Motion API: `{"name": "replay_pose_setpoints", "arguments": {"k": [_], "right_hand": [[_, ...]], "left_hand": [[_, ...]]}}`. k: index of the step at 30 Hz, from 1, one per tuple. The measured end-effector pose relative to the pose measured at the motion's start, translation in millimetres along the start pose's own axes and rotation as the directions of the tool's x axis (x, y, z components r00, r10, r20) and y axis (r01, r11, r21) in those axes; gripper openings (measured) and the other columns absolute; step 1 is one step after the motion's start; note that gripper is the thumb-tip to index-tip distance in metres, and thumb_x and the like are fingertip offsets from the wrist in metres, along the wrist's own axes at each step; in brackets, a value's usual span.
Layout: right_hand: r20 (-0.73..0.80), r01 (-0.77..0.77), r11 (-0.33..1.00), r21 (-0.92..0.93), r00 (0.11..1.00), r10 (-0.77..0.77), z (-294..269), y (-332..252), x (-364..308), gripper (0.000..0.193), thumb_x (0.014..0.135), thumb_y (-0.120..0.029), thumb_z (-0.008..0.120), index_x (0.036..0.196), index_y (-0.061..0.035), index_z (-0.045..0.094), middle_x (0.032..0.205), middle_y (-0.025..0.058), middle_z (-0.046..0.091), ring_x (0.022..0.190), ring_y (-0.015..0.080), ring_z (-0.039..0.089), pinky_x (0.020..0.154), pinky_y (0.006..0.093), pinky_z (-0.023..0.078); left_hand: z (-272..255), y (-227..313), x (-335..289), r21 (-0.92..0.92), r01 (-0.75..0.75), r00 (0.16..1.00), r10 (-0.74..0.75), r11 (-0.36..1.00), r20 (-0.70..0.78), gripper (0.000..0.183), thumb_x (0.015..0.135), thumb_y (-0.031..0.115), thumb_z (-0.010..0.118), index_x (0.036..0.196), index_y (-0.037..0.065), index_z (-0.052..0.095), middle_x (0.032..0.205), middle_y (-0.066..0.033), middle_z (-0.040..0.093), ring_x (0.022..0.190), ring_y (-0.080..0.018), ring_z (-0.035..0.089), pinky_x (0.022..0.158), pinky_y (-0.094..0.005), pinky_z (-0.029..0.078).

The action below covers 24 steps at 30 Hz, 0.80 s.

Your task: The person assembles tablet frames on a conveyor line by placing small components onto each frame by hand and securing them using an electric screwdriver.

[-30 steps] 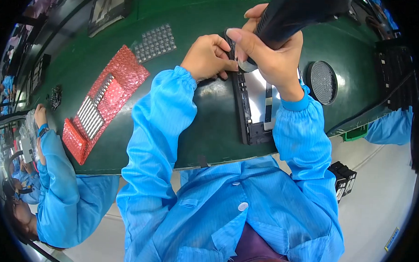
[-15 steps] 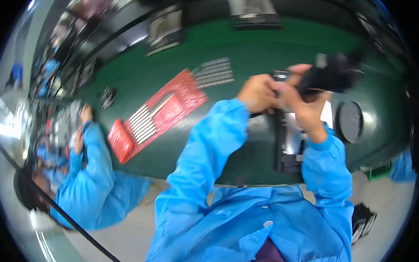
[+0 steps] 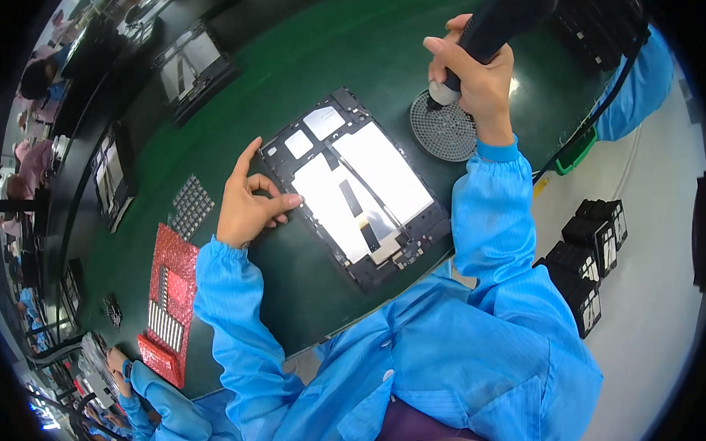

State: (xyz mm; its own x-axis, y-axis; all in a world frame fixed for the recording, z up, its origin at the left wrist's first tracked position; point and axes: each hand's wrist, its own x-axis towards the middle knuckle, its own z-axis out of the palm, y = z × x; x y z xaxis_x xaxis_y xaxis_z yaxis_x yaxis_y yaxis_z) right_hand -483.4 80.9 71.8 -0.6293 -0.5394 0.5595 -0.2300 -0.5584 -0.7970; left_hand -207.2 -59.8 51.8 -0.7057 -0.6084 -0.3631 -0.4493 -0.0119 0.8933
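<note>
A tablet shell (image 3: 405, 239) with its back off lies at an angle on the bench before me, showing silver battery cells and a dark flex cable. My left hand (image 3: 249, 200) is at its left edge, the index finger stretched toward the upper corner and the thumb touching the side. Those fingers are apart. My right hand (image 3: 486, 81) is closed around a black electric screwdriver (image 3: 492, 27), pointing downward. Its pale nose and tip stand over the far left part of a round grey perforated dish (image 3: 443, 134). Whether a screw is on the tip is hidden.
Left of the tablet lie a sheet of small parts (image 3: 191, 207) and red bubble wrap (image 3: 173, 253) with pale strips. More opened tablets (image 3: 191, 67) rest on a dark ledge beyond. Black units (image 3: 593, 237) are stacked on the floor at right. A co-worker's blue sleeve (image 3: 641, 83) shows far right.
My view has turned to the right. My hands, formerly together over the tablet's far end, have parted; the right carried the screwdriver to the dish. The tablet now lies fully in view.
</note>
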Motion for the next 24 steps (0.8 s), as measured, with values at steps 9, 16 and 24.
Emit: {"name": "replay_pose_setpoints", "arguments": {"k": [9, 16, 24], "right_hand": [[-0.005, -0.022, 0.981, -0.192, 1.000, 0.022, 0, 15, 0, 0.026, 0.073, -0.001, 0.070, 0.093, 0.0014, 0.053, 0.060, 0.0039, 0.056, 0.047, 0.0117, 0.055, 0.046, 0.0246, 0.046], [-0.011, -0.055, 0.972, -0.227, 0.999, 0.054, 0, 20, -1, 0.024, 0.073, -0.001, 0.071, 0.091, 0.0008, 0.054, 0.061, 0.0031, 0.058, 0.048, 0.0107, 0.056, 0.046, 0.0235, 0.046], [0.005, -0.012, 0.977, -0.212, 1.000, 0.013, 0, 25, 1, 0.025, 0.073, -0.002, 0.071, 0.091, 0.0005, 0.054, 0.060, 0.0032, 0.057, 0.048, 0.0105, 0.056, 0.046, 0.0235, 0.047]], "left_hand": [[5, -5, -3, -0.060, 0.003, 1.000, -0.003, 0.998, 0.009, 0.096, 0.062, -0.006, 0.076, 0.139, 0.005, 0.020, 0.065, -0.0060, 0.054, 0.053, -0.0145, 0.060, 0.045, -0.0225, 0.048], [3, -6, -3, -0.037, -0.025, 1.000, 0.026, 0.999, 0.016, 0.090, 0.065, -0.005, 0.074, 0.138, 0.005, 0.021, 0.065, -0.0067, 0.054, 0.054, -0.0151, 0.061, 0.045, -0.0220, 0.048], [-1, -12, 3, -0.118, 0.003, 1.000, -0.004, 0.993, -0.010, 0.066, 0.081, 0.007, 0.064, 0.135, 0.004, 0.026, 0.069, -0.0088, 0.059, 0.054, -0.0161, 0.062, 0.041, -0.0195, 0.045]]}}
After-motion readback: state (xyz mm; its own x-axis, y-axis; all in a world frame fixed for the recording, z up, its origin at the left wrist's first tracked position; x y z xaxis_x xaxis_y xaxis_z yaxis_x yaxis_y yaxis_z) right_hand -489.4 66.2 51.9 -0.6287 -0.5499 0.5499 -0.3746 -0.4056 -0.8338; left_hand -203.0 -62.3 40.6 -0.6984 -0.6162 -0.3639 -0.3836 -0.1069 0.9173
